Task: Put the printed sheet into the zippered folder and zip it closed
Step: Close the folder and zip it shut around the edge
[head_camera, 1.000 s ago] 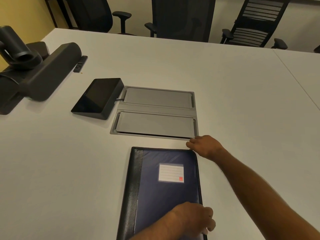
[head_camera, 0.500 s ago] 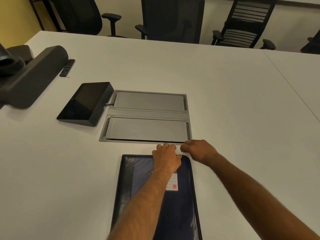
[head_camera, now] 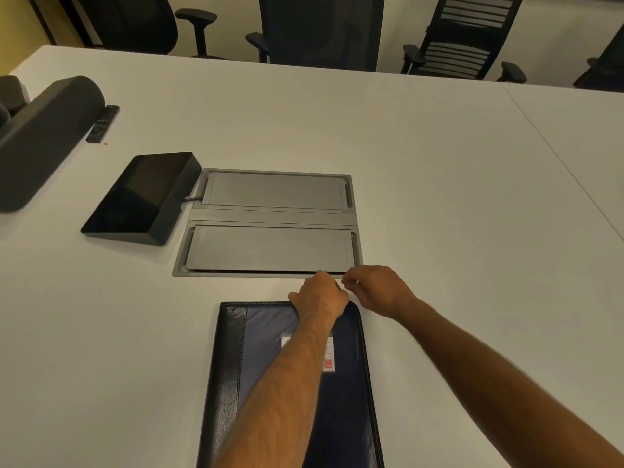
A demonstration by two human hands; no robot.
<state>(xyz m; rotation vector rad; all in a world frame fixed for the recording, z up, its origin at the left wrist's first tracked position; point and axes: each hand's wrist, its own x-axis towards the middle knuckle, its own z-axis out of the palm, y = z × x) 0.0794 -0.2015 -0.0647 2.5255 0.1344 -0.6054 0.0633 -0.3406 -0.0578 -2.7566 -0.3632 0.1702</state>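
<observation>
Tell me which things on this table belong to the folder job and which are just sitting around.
Part of the job: zippered folder, left hand pressing on its far right corner, right hand pinching at that corner.

Just lying about: touchscreen console, remote, grey cable hatch, black speaker bar, office chairs.

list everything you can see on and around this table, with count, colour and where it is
zippered folder: 1, dark navy with black leather spine, flat on the near table edge, closed
label on the folder: 1, white with red square, partly under the left forearm
cable hatch: 1, grey metal with two lids, table centre
sloped touch panel: 1, black, left of the hatch
long speaker bar: 1, dark grey, far left
slim remote: 1, black, beside the bar
table: white
office chairs: at least 3, black, far side
left hand: on the folder's far right corner
right hand: pinching at the same corner
</observation>
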